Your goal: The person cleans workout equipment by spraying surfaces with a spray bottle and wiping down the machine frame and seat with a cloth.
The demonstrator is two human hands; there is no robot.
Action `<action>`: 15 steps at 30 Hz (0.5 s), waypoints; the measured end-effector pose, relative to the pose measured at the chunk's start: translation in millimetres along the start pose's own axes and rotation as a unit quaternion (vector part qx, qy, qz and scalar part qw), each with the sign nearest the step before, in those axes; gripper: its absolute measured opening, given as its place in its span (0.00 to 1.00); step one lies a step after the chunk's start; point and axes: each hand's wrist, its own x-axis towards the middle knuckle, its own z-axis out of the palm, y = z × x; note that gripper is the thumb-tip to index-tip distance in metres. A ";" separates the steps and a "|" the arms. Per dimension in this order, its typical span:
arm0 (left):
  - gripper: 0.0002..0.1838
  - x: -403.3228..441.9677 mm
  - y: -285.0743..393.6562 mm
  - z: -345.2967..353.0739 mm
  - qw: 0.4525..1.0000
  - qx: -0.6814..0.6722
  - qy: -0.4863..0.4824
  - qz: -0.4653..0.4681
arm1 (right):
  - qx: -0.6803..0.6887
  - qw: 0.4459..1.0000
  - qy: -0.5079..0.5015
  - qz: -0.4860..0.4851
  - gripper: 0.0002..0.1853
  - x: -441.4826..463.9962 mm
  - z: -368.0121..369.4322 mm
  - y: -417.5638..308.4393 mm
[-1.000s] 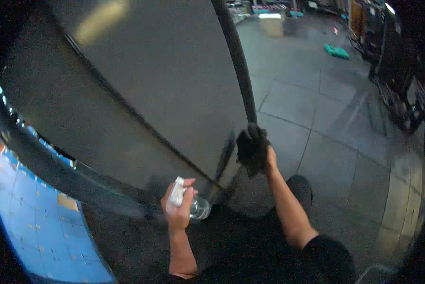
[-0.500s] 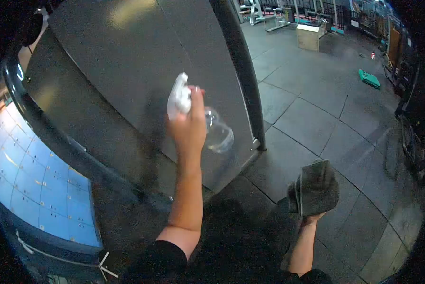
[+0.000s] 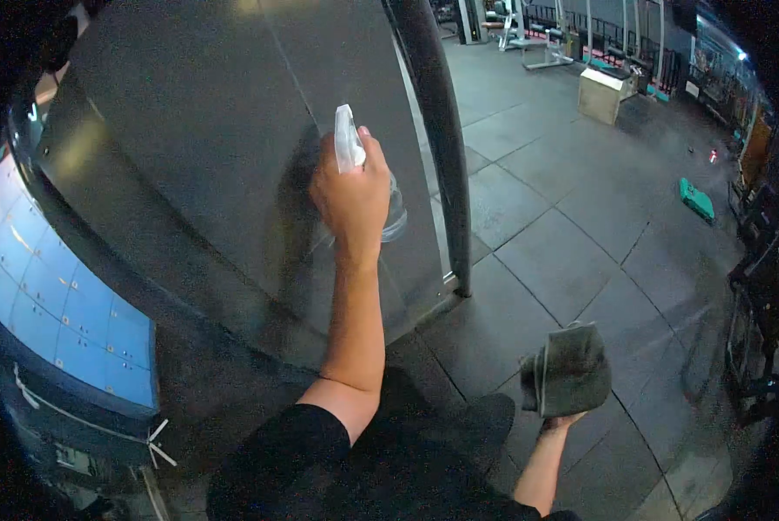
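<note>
One clear spray bottle [image 3: 396, 219], tilted; contents unclear.

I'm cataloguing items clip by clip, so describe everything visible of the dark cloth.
The cloth is dark grey-green, matte and soft-looking, like towelling. It is folded into a thick, roughly square pad, with layered edges showing along its left side in the picture. It is held up over the tiled floor by the right hand at its lower edge; most of that hand is hidden, so the exact grip is unclear.
</note>
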 end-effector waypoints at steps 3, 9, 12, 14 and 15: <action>0.20 6.2 -2.6 9.2 0.999 0.000 0.021 0.027 | -0.022 1.000 0.002 0.012 0.34 13.9 -8.0 -22.4; 0.18 -4.0 -17.8 -8.4 0.998 -0.045 0.013 0.049 | -0.033 0.999 0.002 0.000 0.34 22.0 -0.4 -26.8; 0.16 -17.3 -34.6 -15.8 0.995 -0.065 0.007 0.073 | -0.010 1.000 -0.011 -0.011 0.35 16.3 27.5 8.3; 0.13 -30.7 -47.8 -21.1 0.993 -0.084 -0.034 0.074 | 0.004 1.000 -0.019 -0.016 0.35 3.7 55.7 37.8; 0.12 -40.0 -54.1 -25.8 0.992 -0.090 -0.056 0.063 | 0.010 0.999 -0.028 -0.016 0.35 -8.1 77.3 55.9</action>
